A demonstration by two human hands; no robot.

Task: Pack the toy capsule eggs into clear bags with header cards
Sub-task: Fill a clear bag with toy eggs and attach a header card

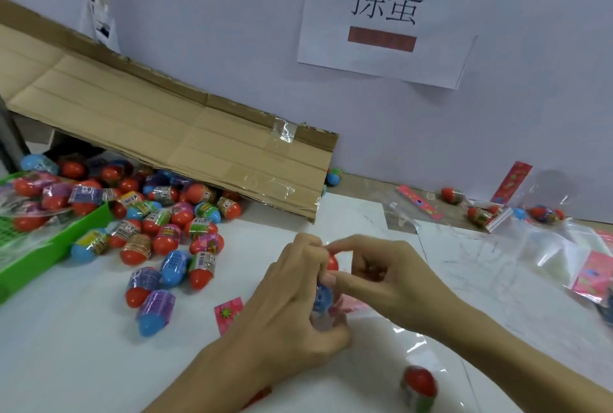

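1. Both hands meet at the table's middle: left hand (300,305) curls its fingers round a blue capsule egg (323,296); right hand (386,275) pinches thumb and forefinger at a red capsule egg (332,261) just above it.
2. Clear bag (408,343) lies flat under the right wrist, one red-capped egg (419,386) already inside near its lower end.
3. Pink header card (229,313) rests on the white table (99,363), just left of the left hand.
4. Loose egg pile (159,223) spreads between the green tray (49,253) and the leaning cardboard sheet (172,127).
5. Handling, judged: eggs look light, rigid and slick in their shrink sleeves; grip across the banded waist. Bag film looks limp and slippery; hold its mouth by the edges.
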